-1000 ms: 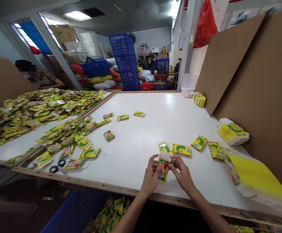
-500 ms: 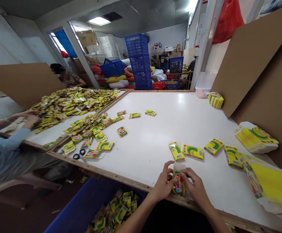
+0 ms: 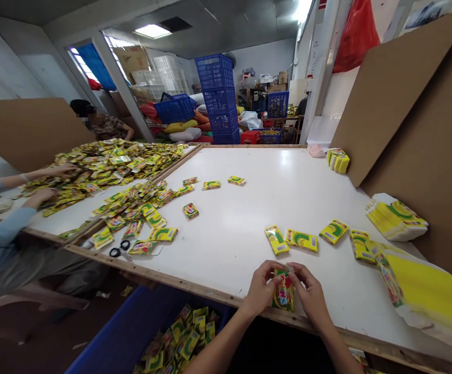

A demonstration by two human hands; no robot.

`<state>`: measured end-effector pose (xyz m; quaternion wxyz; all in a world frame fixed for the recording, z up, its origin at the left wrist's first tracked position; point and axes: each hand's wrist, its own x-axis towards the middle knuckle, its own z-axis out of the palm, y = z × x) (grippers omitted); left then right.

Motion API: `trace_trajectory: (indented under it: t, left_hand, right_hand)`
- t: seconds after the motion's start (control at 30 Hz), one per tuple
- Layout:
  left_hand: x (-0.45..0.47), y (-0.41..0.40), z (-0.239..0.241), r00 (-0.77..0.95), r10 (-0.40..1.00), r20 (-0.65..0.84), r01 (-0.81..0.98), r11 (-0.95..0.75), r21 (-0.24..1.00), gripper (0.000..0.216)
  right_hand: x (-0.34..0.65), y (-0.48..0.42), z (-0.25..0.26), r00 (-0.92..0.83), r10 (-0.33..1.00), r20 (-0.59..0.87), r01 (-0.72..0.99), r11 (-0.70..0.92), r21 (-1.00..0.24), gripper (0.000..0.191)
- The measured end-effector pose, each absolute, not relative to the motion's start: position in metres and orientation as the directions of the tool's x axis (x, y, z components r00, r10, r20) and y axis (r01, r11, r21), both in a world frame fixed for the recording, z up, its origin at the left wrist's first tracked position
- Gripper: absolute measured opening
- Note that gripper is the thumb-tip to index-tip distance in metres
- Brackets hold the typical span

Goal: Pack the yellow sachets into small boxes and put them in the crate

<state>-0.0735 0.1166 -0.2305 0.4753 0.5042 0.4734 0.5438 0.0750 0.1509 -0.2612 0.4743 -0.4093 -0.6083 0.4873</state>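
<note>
Near the front edge of the white table, a small printed crayon box (image 3: 283,295) stands between my hands. My left hand (image 3: 263,285) grips its left side, with thumb and fingers closed near the top. On the right, my right hand (image 3: 307,291) is closed on the top corner, its thumb at the upper end where the flap is. Just beyond my hands lie a yellow-green box (image 3: 276,239) and another box (image 3: 302,240) on its side, back face up. Farther right are one more box (image 3: 333,231) and a stack of flat yellow cartons (image 3: 424,285).
A loose heap of small boxes (image 3: 132,202) lies at the table's left, beside black-handled scissors (image 3: 120,248). Below the edge is a blue crate (image 3: 132,332) holding more boxes. A co-worker's hands (image 3: 42,196) reach into a large pile (image 3: 109,166). Cardboard (image 3: 405,93) walls the right side.
The white flap that stood up at the box's top is now folded down under my fingers. My view has turned slightly right. The co-worker's hands have moved apart.
</note>
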Motion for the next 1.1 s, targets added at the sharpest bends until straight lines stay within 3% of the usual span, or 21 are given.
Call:
trace_trajectory:
  t: [0.1,0.27,0.47,0.67,0.83,1.1]
  left_hand:
    - [-0.075,0.116,-0.229,-0.098,0.989,0.114,-0.095,-0.123,0.988,0.03]
    - [-0.081,0.117,-0.223,-0.065,0.992,0.11,0.068,-0.106,0.992,0.016]
    - [-0.077,0.12,-0.224,-0.171,0.984,0.043,0.133,-0.02,0.991,0.02]
    - [-0.072,0.126,-0.221,-0.186,0.983,0.0,0.043,0.008,0.999,0.02]
    - [-0.075,0.13,-0.223,-0.137,0.99,-0.035,-0.008,0.034,0.999,0.022]
    - [-0.083,0.115,-0.23,-0.052,0.998,-0.019,-0.004,0.019,1.0,0.02]
  right_hand:
    - [0.074,0.152,-0.255,-0.219,0.935,0.279,0.111,0.308,-0.945,0.026]
    - [0.07,0.15,-0.249,-0.252,0.904,0.344,0.161,0.39,-0.907,0.02]
    - [0.07,0.148,-0.247,-0.183,0.933,0.31,0.173,0.341,-0.924,0.023]
    - [0.072,0.152,-0.236,-0.14,0.966,0.216,0.195,0.24,-0.951,0.026]
    - [0.074,0.156,-0.235,-0.159,0.978,0.138,0.131,0.159,-0.978,0.028]
    - [0.073,0.144,-0.24,-0.256,0.954,0.156,0.116,0.19,-0.975,0.032]
